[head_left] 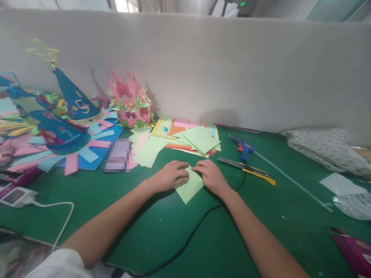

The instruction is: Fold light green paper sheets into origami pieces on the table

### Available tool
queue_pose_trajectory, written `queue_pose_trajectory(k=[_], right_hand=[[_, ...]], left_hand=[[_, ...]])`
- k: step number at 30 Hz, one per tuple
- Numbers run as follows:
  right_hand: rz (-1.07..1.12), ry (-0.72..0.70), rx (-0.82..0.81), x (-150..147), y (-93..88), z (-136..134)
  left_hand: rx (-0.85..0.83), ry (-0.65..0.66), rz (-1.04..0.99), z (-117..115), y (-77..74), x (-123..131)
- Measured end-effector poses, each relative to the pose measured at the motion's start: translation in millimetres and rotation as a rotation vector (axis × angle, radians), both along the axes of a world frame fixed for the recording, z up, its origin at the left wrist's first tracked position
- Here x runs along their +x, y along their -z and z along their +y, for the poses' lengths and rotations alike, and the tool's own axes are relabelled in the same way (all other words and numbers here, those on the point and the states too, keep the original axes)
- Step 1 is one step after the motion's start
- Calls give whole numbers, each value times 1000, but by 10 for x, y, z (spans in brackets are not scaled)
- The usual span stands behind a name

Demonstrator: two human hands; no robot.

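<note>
A light green sheet of paper [187, 192] lies on the table in front of me, turned cornerwise, with a fold line across its upper part. My left hand [170, 177] presses on its left side with bent fingers, holding it down. On the upper right edge, my right hand [213, 177] has its fingers closed and pinches the paper. The fingertips of both hands nearly meet at the top corner, which they partly hide.
Behind my hands lie coloured paper sheets [199, 139]. A utility knife [249, 170] and a blue glue gun [242, 148] are to the right. Leftward are a blurred phone-like rectangle [118, 155], a pink paper crown [133, 104] and blue cone hats [74, 96]. A black cable [191, 235] crosses the green table.
</note>
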State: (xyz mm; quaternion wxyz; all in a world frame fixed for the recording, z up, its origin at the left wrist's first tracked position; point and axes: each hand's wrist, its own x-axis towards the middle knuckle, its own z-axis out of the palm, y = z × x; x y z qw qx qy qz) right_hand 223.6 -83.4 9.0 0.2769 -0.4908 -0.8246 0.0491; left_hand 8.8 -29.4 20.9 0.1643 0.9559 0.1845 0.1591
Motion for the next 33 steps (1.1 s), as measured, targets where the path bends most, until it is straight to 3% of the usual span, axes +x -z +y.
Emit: queue_pose_trajectory(k=[8,14,22,33], right_hand=[[70,-75,50,126,-38,-71],[149,-17,-48,109,-1,-40],[-85,91,-177,-76,-69,-30],[-391,215,-155,-231,-90,-48]], left_hand=[[5,1,10,-10,-18,-6],[-18,22,-24,-5,-17,-20],[-43,61,-11,-4,-58,-31],[-36,75,-8,-16,-77,-27]])
